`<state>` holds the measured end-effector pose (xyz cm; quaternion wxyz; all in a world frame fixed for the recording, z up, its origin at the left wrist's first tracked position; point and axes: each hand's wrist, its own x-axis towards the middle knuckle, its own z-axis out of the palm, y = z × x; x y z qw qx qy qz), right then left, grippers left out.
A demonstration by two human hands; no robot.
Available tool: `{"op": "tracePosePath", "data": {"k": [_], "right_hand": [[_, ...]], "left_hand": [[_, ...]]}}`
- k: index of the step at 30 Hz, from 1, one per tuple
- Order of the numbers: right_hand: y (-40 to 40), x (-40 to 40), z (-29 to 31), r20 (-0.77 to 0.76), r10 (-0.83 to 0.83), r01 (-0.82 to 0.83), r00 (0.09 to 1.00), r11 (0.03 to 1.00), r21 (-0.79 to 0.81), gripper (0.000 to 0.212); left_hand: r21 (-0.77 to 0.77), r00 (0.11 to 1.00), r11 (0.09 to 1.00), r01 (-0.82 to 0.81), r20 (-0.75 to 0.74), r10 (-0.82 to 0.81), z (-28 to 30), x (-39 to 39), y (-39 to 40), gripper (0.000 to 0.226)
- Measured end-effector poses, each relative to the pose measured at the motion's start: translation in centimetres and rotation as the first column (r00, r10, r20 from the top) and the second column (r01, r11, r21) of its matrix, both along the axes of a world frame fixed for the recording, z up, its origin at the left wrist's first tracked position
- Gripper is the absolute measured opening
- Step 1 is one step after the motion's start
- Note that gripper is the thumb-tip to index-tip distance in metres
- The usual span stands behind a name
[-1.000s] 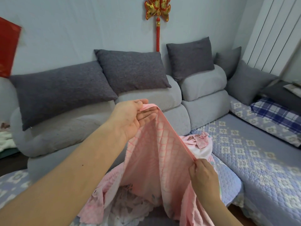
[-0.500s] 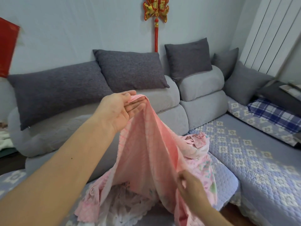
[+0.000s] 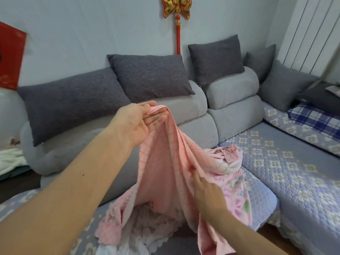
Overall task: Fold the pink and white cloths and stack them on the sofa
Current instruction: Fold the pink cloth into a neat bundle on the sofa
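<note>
Pink cloth [image 3: 163,162]: soft pink, woven with a faint lighter grid of small checks, thick and towel-like. Lifted by 1 corner above the sofa [image 3: 202,115], it hangs in long vertical folds that fan wider toward the bottom. Lower edge trails onto the quilted seat cover [image 3: 287,172] and partly off the front edge at lower right.

Left hand [image 3: 137,124]: raised at centre, palm turned toward the camera, thumb on top. Thumb and fingers [image 3: 156,119] pinch the top corner of the pink cloth; the fingers lie nearly straight beneath the fabric.

Right hand [image 3: 206,192]: lower, back of hand to the camera, fingers curled into a fold along the cloth's right edge, gripping it. Fingertips hidden in the fabric.

White cloth [image 3: 147,230]: crumpled on the seat under the hanging pink one, scalloped lacy edge visible at the bottom.

A second pink bundle with a floral print [image 3: 228,162] lies bunched on the seat just right of the held cloth, touching it.

Behind: dark grey cushions [image 3: 152,76] propped along the light grey backrest. Blue plaid fabric [image 3: 312,120] on the far right section. Red and gold ornament [image 3: 177,8] on the wall.
</note>
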<state>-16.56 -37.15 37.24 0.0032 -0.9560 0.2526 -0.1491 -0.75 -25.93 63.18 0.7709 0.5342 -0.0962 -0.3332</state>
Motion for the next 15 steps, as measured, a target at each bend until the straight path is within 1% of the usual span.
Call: {"op": "tracePosePath", "data": {"k": [1,2,3,4,5,6,7,8,9,10,11,12,13,14,15], "right_hand": [[-0.7,-0.5,0.6,-0.069,-0.077,0.079,0.995,0.997,0.022,0.056],[-1.3,-1.1,1.3,-0.148,-0.144,0.157,0.978,0.985,0.076,0.049],[-1.8,-1.9,2.0,-0.182,-0.181,0.205,0.966,0.971,0.122,0.047],[-2.2,-2.7,2.6,-0.21,-0.194,0.224,0.958,0.966,0.129,0.05],[-2.7,-3.2,2.7,-0.248,-0.18,0.209,0.952,0.973,0.096,0.059],[-3.1,-3.6,3.4,-0.306,-0.149,0.181,0.94,0.981,0.077,0.07],[-3.5,-3.8,4.5,-0.331,-0.112,0.138,0.937,0.989,0.057,0.077],[-4.0,-3.7,5.6,-0.352,-0.067,0.086,0.934,0.996,0.038,0.077],[-4.5,-3.4,6.4,-0.376,-0.015,0.021,0.926,1.0,0.011,0.07],[-4.8,-3.0,7.0,-0.364,0.087,-0.099,0.927,0.995,-0.013,0.056],[-4.7,-2.7,7.3,-0.347,0.197,-0.235,0.917,0.969,-0.071,0.04],[-4.4,-2.4,7.3,-0.358,0.265,-0.327,0.896,0.937,-0.125,0.03],[-4.1,-2.0,6.8,-0.418,0.298,-0.381,0.858,0.915,-0.131,0.024],[-3.6,-1.8,6.4,-0.474,0.298,-0.395,0.829,0.911,-0.119,0.024],[-3.4,-1.4,5.9,-0.483,0.266,-0.377,0.835,0.914,-0.149,0.03]], "left_hand": [[0.006,1.0,1.0,-0.005,0.004,0.005,0.0,0.1,0.2,0.025],[0.014,1.0,1.0,-0.011,0.007,0.011,-0.1,0.3,0.3,0.025],[0.023,1.0,1.0,-0.014,0.01,0.014,-0.1,0.3,0.4,0.025],[0.029,1.0,0.999,-0.015,0.011,0.015,-0.2,0.4,0.5,0.025],[0.032,1.0,0.999,-0.014,0.009,0.014,-0.4,0.3,0.5,0.025],[0.031,1.0,0.999,-0.011,0.005,0.011,-0.5,0.2,0.4,0.024],[0.029,1.0,1.0,-0.008,0.002,0.008,-0.5,0.1,0.3,0.024],[0.029,1.0,1.0,-0.003,0.004,0.003,-0.5,-0.1,0.0,0.024],[0.029,1.0,1.0,0.005,0.009,-0.005,-0.4,-0.3,-0.2,0.025],[0.027,1.0,1.0,0.015,0.014,-0.015,-0.3,-0.6,-0.5,0.025],[0.023,1.0,0.999,0.024,0.018,-0.025,-0.1,-0.7,-0.8,0.025],[0.017,0.999,0.999,0.032,0.019,-0.032,0.1,-0.8,-1.0,0.024],[0.009,0.999,0.999,0.037,0.018,-0.037,0.3,-0.8,-1.1,0.024],[0.003,0.999,0.999,0.04,0.017,-0.04,0.4,-0.7,-1.1,0.024],[0.0,0.999,0.999,0.04,0.016,-0.04,0.5,-0.6,-1.1,0.024]]}}
